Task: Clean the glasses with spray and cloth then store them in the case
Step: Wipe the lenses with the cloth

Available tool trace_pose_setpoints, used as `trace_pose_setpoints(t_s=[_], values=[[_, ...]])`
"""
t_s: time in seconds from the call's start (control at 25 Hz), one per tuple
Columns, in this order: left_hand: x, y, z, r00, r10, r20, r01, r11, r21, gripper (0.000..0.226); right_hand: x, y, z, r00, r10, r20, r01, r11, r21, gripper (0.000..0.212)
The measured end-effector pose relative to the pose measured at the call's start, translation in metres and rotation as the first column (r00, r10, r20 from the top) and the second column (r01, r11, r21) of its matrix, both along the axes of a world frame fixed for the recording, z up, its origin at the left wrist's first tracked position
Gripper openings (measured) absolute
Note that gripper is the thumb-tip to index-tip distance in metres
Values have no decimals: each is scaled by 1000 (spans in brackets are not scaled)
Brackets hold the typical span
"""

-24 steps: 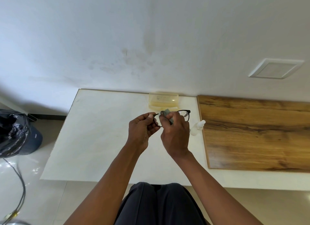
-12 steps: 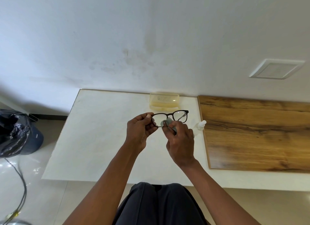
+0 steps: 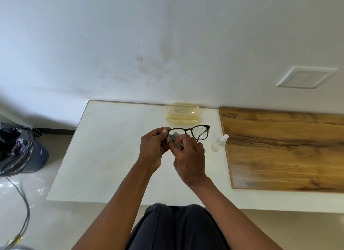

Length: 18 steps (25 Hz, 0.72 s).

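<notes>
The left hand (image 3: 153, 149) pinches the left end of the glasses (image 3: 189, 132), held above the white table (image 3: 111, 147), while the right hand (image 3: 189, 156) presses the grey cloth (image 3: 175, 136) against the left lens. So wiping looks midway. The spray bottle (image 3: 219, 143) lies just right; the case (image 3: 182, 113) waits open behind, storing not yet done.

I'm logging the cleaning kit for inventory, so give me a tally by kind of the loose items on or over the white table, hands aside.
Glasses, dark frame, held by the left hand: 1
Cloth, grey, pinched in the right hand: 1
Spray bottle, clear: 1
Case, translucent yellow: 1
Total: 4
</notes>
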State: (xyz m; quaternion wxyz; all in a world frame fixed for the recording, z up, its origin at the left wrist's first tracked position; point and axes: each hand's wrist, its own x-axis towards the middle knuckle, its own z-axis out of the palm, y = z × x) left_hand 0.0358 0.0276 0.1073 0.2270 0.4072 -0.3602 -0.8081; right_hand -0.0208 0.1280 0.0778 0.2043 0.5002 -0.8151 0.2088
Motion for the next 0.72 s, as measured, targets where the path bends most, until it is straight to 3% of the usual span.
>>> trace_pose_setpoints(t_s=[0.08, 0.32, 0.44, 0.52, 0.72], values=[[0, -1, -1, 1000, -4, 2, 4, 1000, -3, 17, 1, 7, -4, 1000, -4, 11, 4, 1000, 23, 56], [1, 1, -3, 999, -36, 2, 36, 999, -7, 16, -14, 23, -2, 995, -91, 35, 91, 996, 16, 56], [1, 1, -4, 999, -39, 3, 39, 999, -8, 16, -22, 23, 2, 985, -150, 83, 153, 988, -22, 46], [1, 0, -4, 999, -36, 0, 36, 999, -5, 15, -28, 24, 6, 974, -171, 148, 186, 977, -101, 37], [3, -2, -4, 999, -18, -31, 19, 999, 35, 9, -46, 29, 13, 899, -263, 350, 351, 912, -215, 40]])
